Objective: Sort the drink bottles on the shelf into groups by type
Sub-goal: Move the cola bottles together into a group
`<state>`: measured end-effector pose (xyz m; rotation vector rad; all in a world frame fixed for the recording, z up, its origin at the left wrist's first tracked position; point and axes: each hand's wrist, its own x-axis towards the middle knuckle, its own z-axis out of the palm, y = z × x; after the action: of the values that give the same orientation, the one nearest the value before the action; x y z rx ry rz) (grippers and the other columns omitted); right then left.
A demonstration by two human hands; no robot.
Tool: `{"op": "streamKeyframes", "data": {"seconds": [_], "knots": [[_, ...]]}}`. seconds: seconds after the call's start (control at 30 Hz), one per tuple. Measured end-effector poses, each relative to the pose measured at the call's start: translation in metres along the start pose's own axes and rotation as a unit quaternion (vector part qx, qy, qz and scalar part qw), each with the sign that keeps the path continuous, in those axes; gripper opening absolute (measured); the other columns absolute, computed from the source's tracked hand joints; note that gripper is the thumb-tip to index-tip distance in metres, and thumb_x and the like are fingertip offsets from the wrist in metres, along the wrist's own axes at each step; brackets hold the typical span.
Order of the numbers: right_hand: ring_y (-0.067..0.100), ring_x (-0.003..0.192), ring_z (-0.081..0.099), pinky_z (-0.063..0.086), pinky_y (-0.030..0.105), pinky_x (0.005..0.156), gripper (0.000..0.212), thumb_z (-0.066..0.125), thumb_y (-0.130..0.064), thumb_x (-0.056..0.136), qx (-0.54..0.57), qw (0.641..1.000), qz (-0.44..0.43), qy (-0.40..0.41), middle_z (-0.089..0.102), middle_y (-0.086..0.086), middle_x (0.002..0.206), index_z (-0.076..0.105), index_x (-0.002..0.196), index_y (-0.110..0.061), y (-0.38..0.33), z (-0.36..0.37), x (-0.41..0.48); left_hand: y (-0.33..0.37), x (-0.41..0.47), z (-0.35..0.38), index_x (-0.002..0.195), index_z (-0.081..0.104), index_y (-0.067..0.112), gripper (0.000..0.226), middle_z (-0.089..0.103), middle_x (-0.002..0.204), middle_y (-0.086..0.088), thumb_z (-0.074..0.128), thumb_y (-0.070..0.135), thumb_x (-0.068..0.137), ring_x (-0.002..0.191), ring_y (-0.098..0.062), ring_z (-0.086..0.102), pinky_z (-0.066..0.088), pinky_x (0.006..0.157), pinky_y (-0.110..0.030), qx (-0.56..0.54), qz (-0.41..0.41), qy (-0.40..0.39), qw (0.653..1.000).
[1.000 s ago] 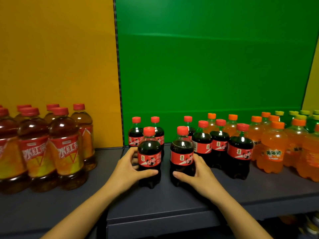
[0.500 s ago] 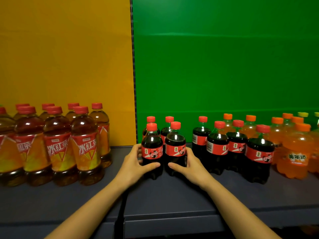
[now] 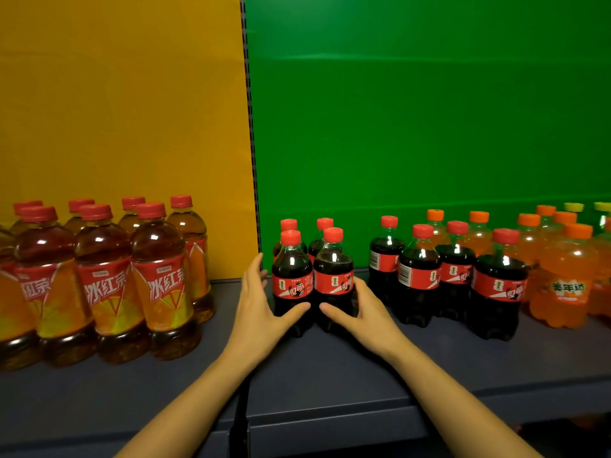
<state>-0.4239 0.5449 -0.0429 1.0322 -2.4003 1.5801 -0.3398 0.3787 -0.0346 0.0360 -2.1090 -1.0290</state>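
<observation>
Dark red-capped cola bottles farther back, together

4 cola bottles upright, tightly clustered

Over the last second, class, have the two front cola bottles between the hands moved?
Yes: the front cola bottles slid back and leftward toward the panel seam, closing up side by side.
</observation>
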Motion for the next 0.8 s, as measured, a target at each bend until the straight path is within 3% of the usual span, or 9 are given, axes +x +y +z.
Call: {"op": "streamKeyframes", "data": {"seconds": [0.1, 0.17, 0.3, 0.43, 0.57, 0.67, 0.8], "knots": [[0.008, 0.122, 0.045, 0.037, 0.027, 0.104, 0.061, 0.062, -0.041, 0.083, 0.010, 0.999, 0.013, 0.046, 0.048, -0.006, 0.133, 0.040, 0.135, -0.020, -0.003, -0.005, -0.004, 0.010, -0.003, -0.008, 0.137, 0.026, 0.023, 0.080, 0.034, 0.134, 0.010, 0.075, 0.031, 0.074, 0.125, -0.001, 0.035, 0.031, 0.103, -0.012, 0.022, 0.100, 0.062, 0.993], [0.010, 0.114, 0.051, 0.042, 0.030, 0.101, 0.046, 0.062, -0.035, 0.084, 0.000, 0.994, -0.006, 0.106, 0.054, -0.004, 0.124, 0.049, 0.124, -0.017, -0.005, -0.011, -0.007, 0.019, -0.006, -0.012, 0.131, 0.033, 0.024, 0.063, 0.040, 0.129, 0.008, 0.066, 0.033, 0.078, 0.121, 0.001, 0.039, 0.031, 0.101, -0.009, 0.027, 0.169, 0.064, 0.983], [0.016, 0.099, 0.056, 0.047, 0.031, 0.090, 0.015, 0.060, -0.011, 0.087, -0.046, 0.964, -0.062, 0.253, 0.057, -0.002, 0.102, 0.057, 0.101, -0.016, -0.010, -0.028, -0.017, 0.034, -0.013, -0.008, 0.117, 0.043, 0.027, 0.037, 0.049, 0.113, 0.012, 0.056, 0.029, 0.082, 0.110, -0.001, 0.048, 0.038, 0.091, -0.011, 0.018, 0.215, -0.036, 0.976], [0.021, 0.106, 0.048, 0.038, 0.028, 0.091, 0.030, 0.060, -0.001, 0.082, -0.112, 0.923, -0.049, 0.365, 0.045, -0.001, 0.107, 0.052, 0.110, -0.006, -0.004, -0.053, -0.026, 0.042, -0.018, 0.009, 0.114, 0.047, 0.026, 0.032, 0.049, 0.108, 0.020, 0.057, 0.029, 0.084, 0.105, 0.003, 0.048, 0.037, 0.087, -0.008, 0.005, 0.214, -0.145, 0.966], [0.022, 0.122, 0.039, 0.029, 0.024, 0.099, 0.051, 0.061, -0.007, 0.083, -0.178, 0.933, -0.020, 0.312, 0.044, 0.008, 0.126, 0.041, 0.129, -0.005, -0.002, -0.078, -0.023, 0.051, -0.015, 0.039, 0.122, 0.041, 0.026, 0.040, 0.045, 0.120, 0.016, 0.060, 0.027, 0.087, 0.114, 0.002, 0.045, 0.040, 0.097, -0.015, -0.029, 0.126, -0.223, 0.966], [0.022, 0.127, 0.033, 0.028, 0.027, 0.103, 0.063, 0.063, -0.018, 0.084, -0.248, 0.934, -0.025, 0.256, 0.043, 0.008, 0.136, 0.033, 0.138, -0.008, -0.001, -0.088, -0.016, 0.054, -0.004, 0.068, 0.135, 0.030, 0.020, 0.054, 0.036, 0.138, 0.006, 0.058, 0.021, 0.089, 0.130, -0.007, 0.037, 0.032, 0.109, -0.021, -0.048, 0.054, -0.269, 0.960], [0.024, 0.122, 0.032, 0.029, 0.030, 0.103, 0.072, 0.061, -0.033, 0.085, -0.323, 0.919, -0.052, 0.219, 0.042, 0.007, 0.136, 0.025, 0.142, -0.008, -0.002, -0.096, -0.008, 0.058, 0.014, 0.106, 0.142, 0.016, 0.013, 0.063, 0.024, 0.150, -0.004, 0.053, 0.008, 0.090, 0.136, -0.008, 0.024, 0.022, 0.112, -0.022, -0.085, -0.012, -0.262, 0.961]]}}
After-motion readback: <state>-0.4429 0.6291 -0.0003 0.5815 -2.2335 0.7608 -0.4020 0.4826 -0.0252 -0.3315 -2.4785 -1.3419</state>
